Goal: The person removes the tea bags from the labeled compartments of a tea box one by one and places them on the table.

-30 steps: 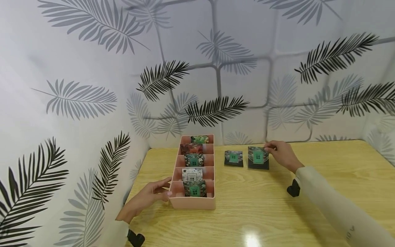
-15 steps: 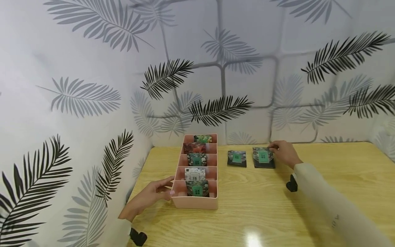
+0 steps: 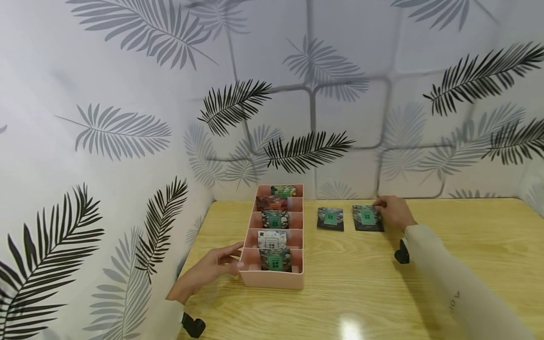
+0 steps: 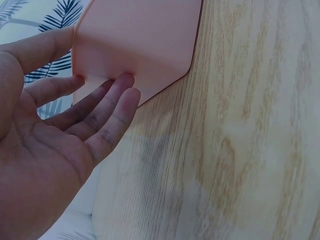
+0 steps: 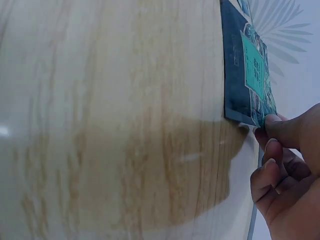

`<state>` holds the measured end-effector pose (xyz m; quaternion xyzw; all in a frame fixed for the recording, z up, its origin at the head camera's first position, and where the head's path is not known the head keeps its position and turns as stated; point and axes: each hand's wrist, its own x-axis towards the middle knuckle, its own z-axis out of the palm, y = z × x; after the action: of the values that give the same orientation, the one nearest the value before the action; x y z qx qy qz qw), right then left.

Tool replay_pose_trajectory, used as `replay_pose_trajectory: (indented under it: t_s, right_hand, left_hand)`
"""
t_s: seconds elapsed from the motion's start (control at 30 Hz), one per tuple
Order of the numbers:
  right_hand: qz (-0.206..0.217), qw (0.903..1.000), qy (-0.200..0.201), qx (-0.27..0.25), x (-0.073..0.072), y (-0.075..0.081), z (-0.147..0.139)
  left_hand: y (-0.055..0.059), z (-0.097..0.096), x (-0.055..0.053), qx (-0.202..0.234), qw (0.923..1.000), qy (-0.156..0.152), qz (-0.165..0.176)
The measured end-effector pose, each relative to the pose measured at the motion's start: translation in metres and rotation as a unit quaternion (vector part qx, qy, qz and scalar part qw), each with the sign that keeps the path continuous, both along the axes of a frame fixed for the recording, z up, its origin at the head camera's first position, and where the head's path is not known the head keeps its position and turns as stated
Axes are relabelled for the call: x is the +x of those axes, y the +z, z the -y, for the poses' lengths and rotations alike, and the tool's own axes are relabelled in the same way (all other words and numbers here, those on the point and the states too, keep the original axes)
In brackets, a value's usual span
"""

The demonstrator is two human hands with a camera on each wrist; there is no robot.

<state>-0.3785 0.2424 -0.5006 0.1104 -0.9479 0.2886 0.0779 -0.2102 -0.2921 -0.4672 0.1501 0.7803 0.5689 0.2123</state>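
A pink divided box (image 3: 274, 279) stands on the table, a printed sachet in each compartment. My left hand (image 3: 212, 269) is at its left side near the front corner; in the left wrist view several fairly straight fingers (image 4: 117, 107) touch the outer wall. Right of the box, a dark sachet (image 3: 330, 219) with a green label lies on the table. Beside it is a second, similar sachet (image 3: 368, 218). My right hand (image 3: 395, 212) pinches this one's right corner between thumb and finger, as the right wrist view also shows near the sachet's (image 5: 237, 80) lower end.
The wood-grain table (image 3: 340, 293) runs up to a wall (image 3: 272, 108) with leaf patterns at the back and left. The box's compartments run front to back, with sachets such as a white one (image 3: 272, 239) and a red one (image 3: 272, 203).
The head view has shifted slightly, so everything appears a little further right. My right hand keeps its pinch on the sachet's corner, and my left hand stays against the box.
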Motion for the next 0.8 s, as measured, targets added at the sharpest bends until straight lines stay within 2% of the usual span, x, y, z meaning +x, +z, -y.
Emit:
replay_pose_trajectory:
  t_s: [0.33, 0.8]
  right_hand:
    - [-0.018, 0.9998, 0.006, -0.006, 0.005, 0.003, -0.003]
    - [-0.034, 0.9972, 0.053, -0.041, 0.027, 0.019, 0.019]
  left_hand:
    - [0.002, -0.001, 0.001, 0.0, 1.0, -0.002, 0.004]
    - [0.004, -0.003, 0.0, -0.028, 0.9994, 0.014, -0.013]
